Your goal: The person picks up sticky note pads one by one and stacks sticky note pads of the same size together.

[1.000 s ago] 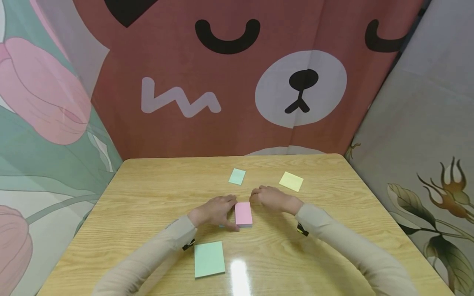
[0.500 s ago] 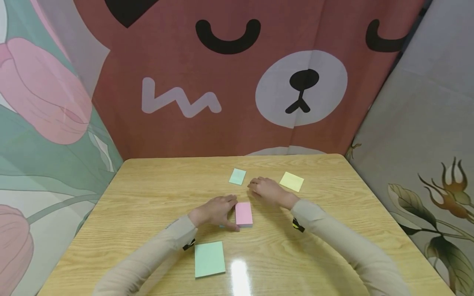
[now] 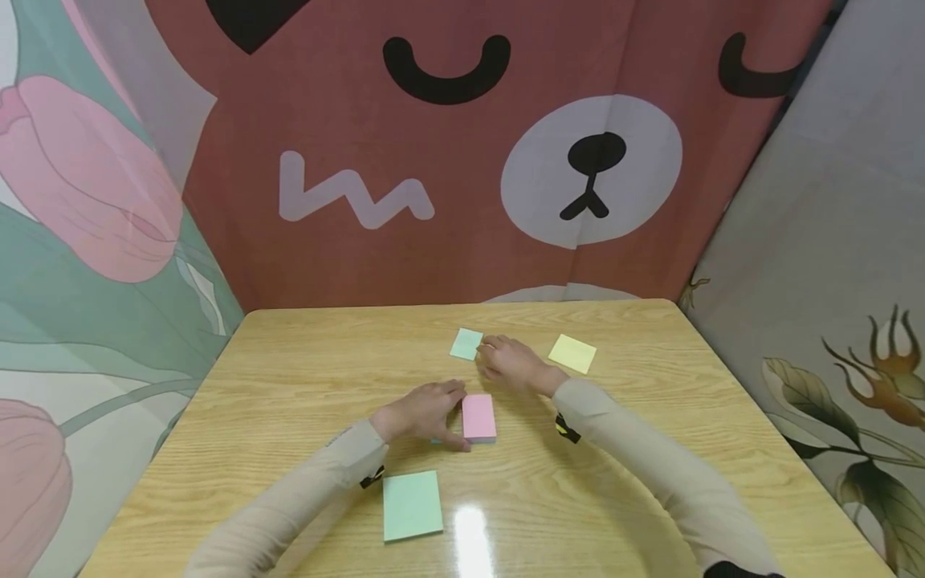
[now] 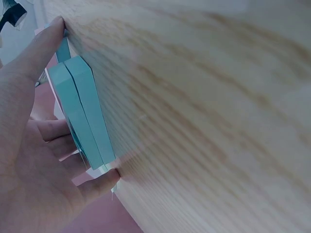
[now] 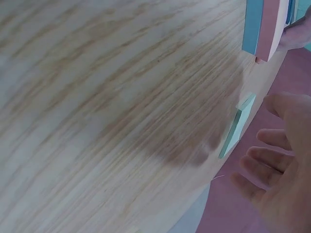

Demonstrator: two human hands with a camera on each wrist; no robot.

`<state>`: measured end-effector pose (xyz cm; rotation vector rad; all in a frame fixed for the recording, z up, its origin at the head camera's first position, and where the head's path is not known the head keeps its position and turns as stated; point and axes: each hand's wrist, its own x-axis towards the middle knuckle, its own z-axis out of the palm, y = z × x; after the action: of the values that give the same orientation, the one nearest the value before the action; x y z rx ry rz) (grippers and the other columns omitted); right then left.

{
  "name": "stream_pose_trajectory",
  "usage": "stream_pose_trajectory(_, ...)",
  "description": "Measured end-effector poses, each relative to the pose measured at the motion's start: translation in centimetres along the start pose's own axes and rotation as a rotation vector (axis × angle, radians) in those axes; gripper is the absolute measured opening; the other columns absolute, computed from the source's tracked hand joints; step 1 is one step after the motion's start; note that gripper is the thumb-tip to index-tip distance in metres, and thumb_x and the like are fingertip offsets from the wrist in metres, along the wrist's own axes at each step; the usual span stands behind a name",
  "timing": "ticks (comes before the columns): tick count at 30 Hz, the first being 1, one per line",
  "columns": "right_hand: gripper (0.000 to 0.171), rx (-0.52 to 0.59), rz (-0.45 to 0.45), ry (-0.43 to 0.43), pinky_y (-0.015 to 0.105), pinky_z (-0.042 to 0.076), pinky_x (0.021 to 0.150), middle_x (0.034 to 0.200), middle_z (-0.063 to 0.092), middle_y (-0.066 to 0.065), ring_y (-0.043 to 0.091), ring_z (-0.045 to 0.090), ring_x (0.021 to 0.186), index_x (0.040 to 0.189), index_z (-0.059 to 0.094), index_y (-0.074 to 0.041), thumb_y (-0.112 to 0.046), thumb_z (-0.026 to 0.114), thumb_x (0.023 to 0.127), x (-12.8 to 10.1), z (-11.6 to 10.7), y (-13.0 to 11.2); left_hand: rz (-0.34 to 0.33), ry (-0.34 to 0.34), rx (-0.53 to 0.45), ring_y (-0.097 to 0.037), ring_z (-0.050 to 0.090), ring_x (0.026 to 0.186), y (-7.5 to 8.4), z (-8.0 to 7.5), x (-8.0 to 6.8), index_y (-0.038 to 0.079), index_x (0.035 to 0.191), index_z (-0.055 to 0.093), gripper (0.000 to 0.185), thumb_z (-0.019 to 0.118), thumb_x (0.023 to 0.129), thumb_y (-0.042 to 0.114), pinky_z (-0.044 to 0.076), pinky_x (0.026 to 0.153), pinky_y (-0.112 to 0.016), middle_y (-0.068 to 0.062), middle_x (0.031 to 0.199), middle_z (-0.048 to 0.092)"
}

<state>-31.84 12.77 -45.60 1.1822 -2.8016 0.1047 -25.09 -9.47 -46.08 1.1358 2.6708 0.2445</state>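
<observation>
On the wooden table (image 3: pixel 289 385), the left hand (image 3: pixel 422 412) grips a thick pink-topped sticky-note pad (image 3: pixel 478 417) mid-table, while the right hand (image 3: pixel 509 363), fingers relaxed, reaches a small pale-green note (image 3: pixel 466 343) just to its left, nearer the far edge.

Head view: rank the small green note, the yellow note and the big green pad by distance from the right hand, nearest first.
From the right hand:
1. small green note, just off its fingertips, toward the person's left.
2. yellow note, on the hand's other side, toward the table's right.
3. big green pad, at the near edge, by the left sleeve.
</observation>
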Motion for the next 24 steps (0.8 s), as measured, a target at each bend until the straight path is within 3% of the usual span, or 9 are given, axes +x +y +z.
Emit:
stream_pose_trajectory(10,0.055,0.072,0.126,-0.06,0.048,0.037,0.109,0.148,0.04,0.025,0.038,0.04,0.135,0.141,0.048,0.007,-0.032,0.055,0.102,1.4,0.5,0.3,0.015,0.003,0.009,-0.033,0.036,0.14,-0.1,0.0,0.0,-0.002,0.145,0.045,0.096,0.07,0.081,0.065,0.031,0.113,-0.047,-0.021,0.155,0.034)
stream_pose_trajectory(24,0.067,0.12,0.195,-0.124,0.05,0.028,0.114,0.155,0.027,0.028,0.04,0.029,0.142,0.149,0.034,0.006,-0.038,0.054,0.102,3.3,0.7,1.1,-0.005,-0.012,0.027,-0.032,0.034,0.142,-0.2,0.2,0.1,-0.001,0.145,0.044,0.098,0.067,0.081,0.069,0.03,0.114,-0.047,-0.018,0.156,0.032)
